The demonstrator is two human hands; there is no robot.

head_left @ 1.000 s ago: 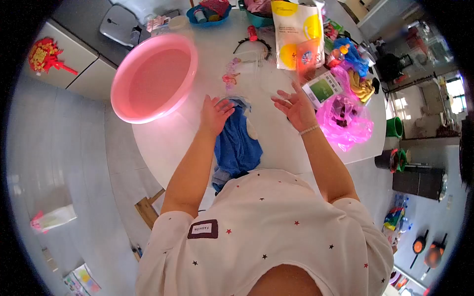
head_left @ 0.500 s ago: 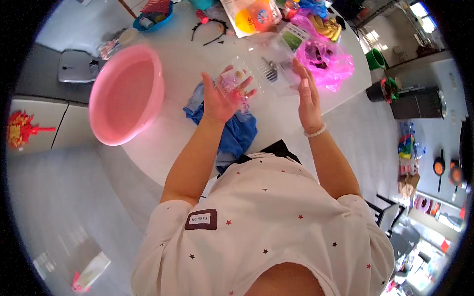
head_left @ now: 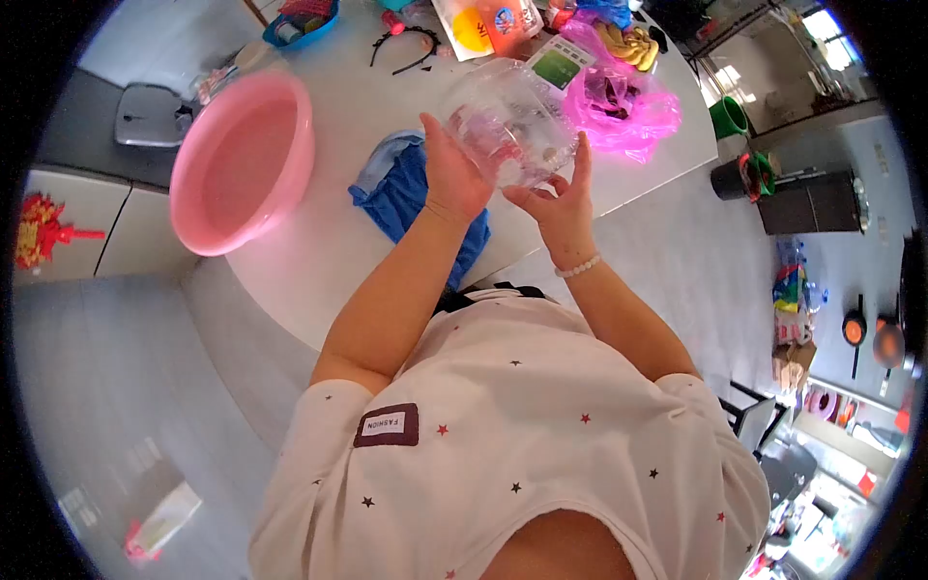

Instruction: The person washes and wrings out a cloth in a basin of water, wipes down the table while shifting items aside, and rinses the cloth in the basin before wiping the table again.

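A clear plastic clamshell box (head_left: 507, 116) is held above the table between my two hands, with small pink and clear pieces showing through it. My left hand (head_left: 456, 174) supports its left side, the thumb up and the other fingers hidden behind the plastic. At the lower right edge, my right hand (head_left: 563, 205) grips the box with thumb and fingers. Crumpled blue denim cloth (head_left: 398, 188) lies on the table, partly under my left forearm.
A large pink basin (head_left: 242, 164) stands at the table's left edge. Toward the back are a black headband (head_left: 404, 50), an orange and white packet (head_left: 488, 27), a green and white card (head_left: 561, 66), a pink plastic bag (head_left: 623, 111) and bananas (head_left: 628, 46).
The two halves of the clear box, spread apart earlier, are now folded together. My right hand has come left and taken the box's edge. My left hand has turned from palm up to its side.
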